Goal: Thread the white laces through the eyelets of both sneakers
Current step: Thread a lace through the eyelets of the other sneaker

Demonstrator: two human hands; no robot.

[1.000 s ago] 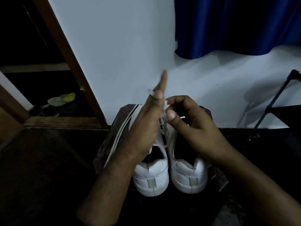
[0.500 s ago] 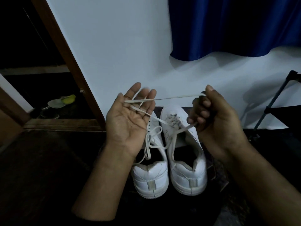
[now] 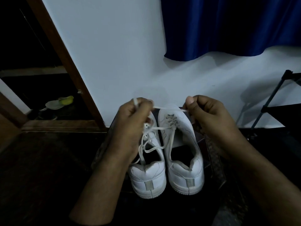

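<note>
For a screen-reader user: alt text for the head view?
Two hands, left hand and right hand, stretch a white lace between them above a pair of white sneakers on a dark floor, beside a white wall.

Two white sneakers [image 3: 166, 160] stood side by side, heels toward me, a white lace [image 3: 169, 108] stretched taut above their partly laced toes.

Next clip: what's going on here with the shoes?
A person is lacing a pair of white sneakers that stand heels toward the camera. The left hand and right hand each grip part of a white lace, stretched between them above the toes. The right sneaker has a few crossings near its toe; the left sneaker carries loose lace loops.
</note>
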